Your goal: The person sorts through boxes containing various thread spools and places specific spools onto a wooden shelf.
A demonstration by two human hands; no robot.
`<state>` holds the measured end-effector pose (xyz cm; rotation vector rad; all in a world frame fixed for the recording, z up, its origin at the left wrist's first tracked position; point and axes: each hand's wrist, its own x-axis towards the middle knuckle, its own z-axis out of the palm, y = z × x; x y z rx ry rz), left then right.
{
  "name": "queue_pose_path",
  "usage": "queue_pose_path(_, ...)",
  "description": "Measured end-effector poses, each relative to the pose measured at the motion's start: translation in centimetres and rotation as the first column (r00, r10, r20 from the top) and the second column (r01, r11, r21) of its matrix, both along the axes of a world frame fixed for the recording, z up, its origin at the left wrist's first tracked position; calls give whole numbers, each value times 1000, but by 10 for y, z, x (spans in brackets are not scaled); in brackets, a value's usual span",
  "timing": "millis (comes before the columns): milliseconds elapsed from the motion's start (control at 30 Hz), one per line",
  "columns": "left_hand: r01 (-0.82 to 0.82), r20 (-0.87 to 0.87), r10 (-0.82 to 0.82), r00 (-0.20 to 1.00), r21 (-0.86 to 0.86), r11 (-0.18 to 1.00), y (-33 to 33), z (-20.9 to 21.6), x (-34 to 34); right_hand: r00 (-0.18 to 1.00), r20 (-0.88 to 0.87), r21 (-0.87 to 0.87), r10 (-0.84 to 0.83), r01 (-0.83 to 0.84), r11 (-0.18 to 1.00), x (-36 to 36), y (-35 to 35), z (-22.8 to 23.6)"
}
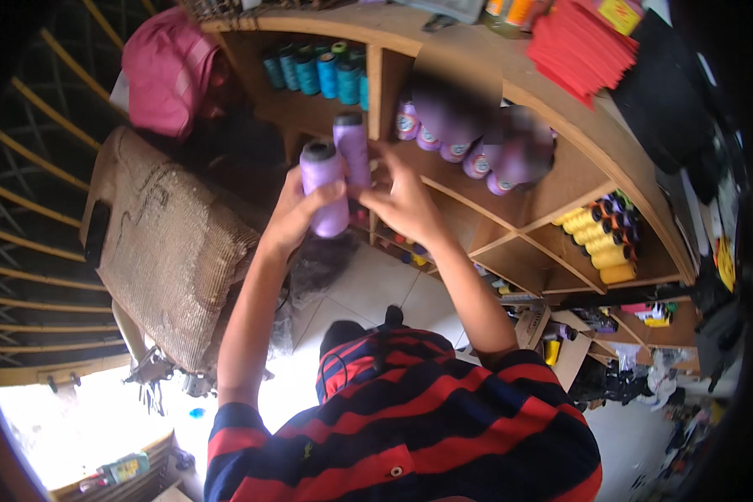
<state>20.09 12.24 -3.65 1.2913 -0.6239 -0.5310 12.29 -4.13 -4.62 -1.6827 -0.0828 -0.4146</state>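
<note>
Two purple thread spools with dark tops are held up side by side in front of the shelf. My left hand is closed round the nearer spool, its thumb across the front. My right hand has its thumb and fingers at the farther spool, which stands slightly higher and behind the first; its fingertips are partly hidden. Several more purple spools lie with their ends facing out in the shelf compartment beyond my right hand, partly blurred.
The wooden shelf curves round ahead, holding teal spools and yellow spools. Red sheets lie on top. At left stands a chair-like piece draped in brown woven cloth, near a pink cloth. An open carton sits at lower right.
</note>
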Motion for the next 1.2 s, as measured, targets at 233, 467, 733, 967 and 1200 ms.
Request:
queue_pose_path(233,-376,-48,374,926,-39,926,0,21,58,986,129,-28,-102,107,994,90,22,8)
queue_pose_path(467,-415,38,415,909,-20,910,41,38,150,915,163,-236,-368,399,886,191,35,-17)
queue_pose_path(733,-432,-232,406,884,-72,899,81,-6,203,783,261,-396,-564,620,677,326,65,-83)
queue_pose_path(967,-417,-252,388,886,-71,906,88,-7,200,738,191,-432,-647,655,620,364,82,-104)
queue_pose_path(1200,-408,-230,377,897,-103,907,87,0,197,713,271,-429,-646,691,583,366,85,-120)
